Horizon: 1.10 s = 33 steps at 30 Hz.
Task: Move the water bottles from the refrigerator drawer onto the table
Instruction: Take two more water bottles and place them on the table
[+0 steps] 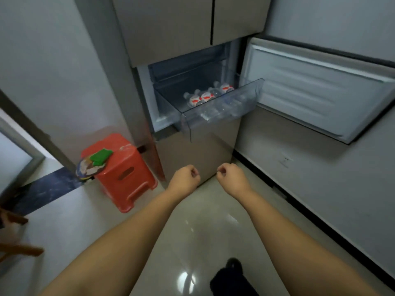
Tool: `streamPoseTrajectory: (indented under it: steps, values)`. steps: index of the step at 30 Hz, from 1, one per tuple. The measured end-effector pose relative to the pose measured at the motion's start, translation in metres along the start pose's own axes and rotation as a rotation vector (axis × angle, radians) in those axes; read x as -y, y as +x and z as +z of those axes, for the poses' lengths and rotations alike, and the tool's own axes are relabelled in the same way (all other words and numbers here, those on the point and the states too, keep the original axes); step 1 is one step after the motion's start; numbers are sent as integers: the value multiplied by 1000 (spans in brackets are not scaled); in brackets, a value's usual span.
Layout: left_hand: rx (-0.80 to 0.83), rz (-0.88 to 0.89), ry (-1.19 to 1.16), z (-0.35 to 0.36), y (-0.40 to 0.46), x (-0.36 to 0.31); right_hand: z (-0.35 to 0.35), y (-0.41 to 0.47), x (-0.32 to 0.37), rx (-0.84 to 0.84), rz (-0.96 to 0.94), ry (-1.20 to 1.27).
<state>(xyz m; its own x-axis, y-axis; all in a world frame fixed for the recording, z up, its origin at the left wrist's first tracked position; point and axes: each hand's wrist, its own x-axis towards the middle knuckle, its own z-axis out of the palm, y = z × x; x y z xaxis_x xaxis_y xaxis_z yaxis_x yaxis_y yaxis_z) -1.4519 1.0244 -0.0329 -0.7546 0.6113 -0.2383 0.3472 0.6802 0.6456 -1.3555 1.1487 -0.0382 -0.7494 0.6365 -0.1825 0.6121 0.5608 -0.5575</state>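
The refrigerator (171,28) fills the upper middle of the view, its upper doors shut and one lower door (320,90) swung wide open to the right. From the open compartment a clear plastic drawer (220,116) is pulled out toward the person. Inside it lie the water bottles (208,95), on their sides and packed close together, with red and white labels; several show, but the exact count is hard to tell through the drawer front. To the left of the refrigerator, on the pale tiled floor (192,231), stands a red plastic stool (126,174) with a green cloth (100,155) on top. Below the drawer, both bare arms reach forward. The left hand (186,176) is curled into a loose fist holding nothing, and the right hand (232,175) is curled the same way, also empty, just beside it.
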Motion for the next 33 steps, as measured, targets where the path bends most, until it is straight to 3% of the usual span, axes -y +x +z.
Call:
streamPoseTrajectory:
  steps: [16,21,26,30,33]
  values:
    - [-246,3,-97,-28,218,-150,-146,258,-9,-7,-246,-50]
    - [-328,-64,-140,-50,276,-163,-162,318,11,-37,-336,-14]
    - [-243,-152,-143,-46,348,-150,-162,379,22,-29,-331,-9]
    - [-112,-312,-175,-33,391,-123,-154,422,26,180,-272,-174]
    - [-103,-481,-379,-28,417,-102,-135,449,30,385,-210,-258]
